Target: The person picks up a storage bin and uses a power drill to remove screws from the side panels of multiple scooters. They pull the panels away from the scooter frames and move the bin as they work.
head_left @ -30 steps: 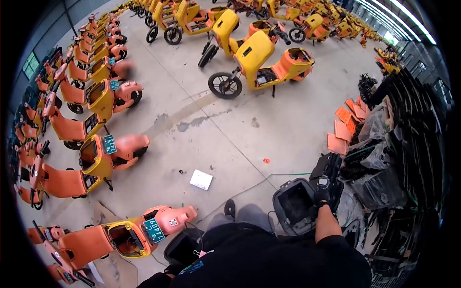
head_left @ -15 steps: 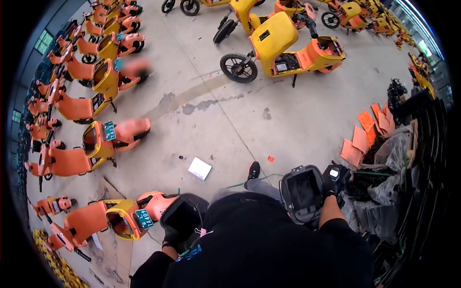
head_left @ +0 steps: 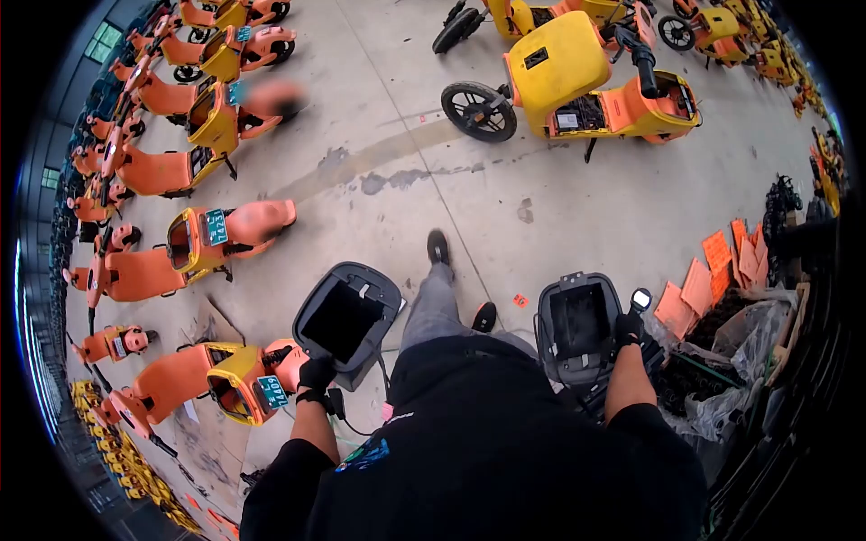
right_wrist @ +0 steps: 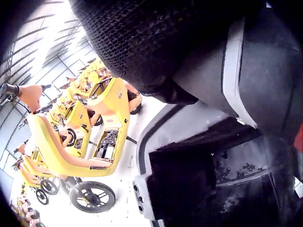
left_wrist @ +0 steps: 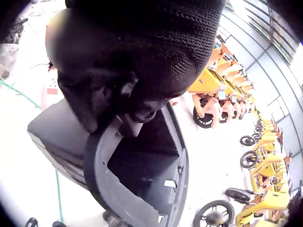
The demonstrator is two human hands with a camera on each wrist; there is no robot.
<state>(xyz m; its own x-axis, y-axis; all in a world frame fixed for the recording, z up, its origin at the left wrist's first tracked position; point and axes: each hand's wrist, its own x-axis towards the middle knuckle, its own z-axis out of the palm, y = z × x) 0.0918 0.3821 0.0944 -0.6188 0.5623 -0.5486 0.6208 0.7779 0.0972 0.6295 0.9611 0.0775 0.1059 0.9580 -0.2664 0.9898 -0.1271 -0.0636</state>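
My left hand [head_left: 317, 371], in a black knit glove, grips the near rim of a black plastic bin [head_left: 379, 302]. The left wrist view shows the gloved fingers curled over that bin's rim [left_wrist: 97, 172], its hollow inside facing up. On the other side, my gloved right hand [head_left: 629, 329] holds a second black plastic bin [head_left: 552, 352] by its right edge. This one has a hinge-like lug on its far rim, also visible in the right wrist view on the rim [right_wrist: 143, 184]. Both bins hang at my sides, and a dark cable dangles by the left one.
An orange and yellow scooter [head_left: 171, 374] stands close on my left, with a row of others beyond. A yellow scooter [head_left: 559, 68] is parked ahead. To the right lie orange panels [head_left: 683, 305], plastic sheeting [head_left: 735, 347] and stacked black parts. A small orange scrap [head_left: 520, 300] is on the floor.
The left bin has swung up and forward from low beside me. My right hand and its bin have moved away from the black stack. My feet have stepped, and the view has shifted.
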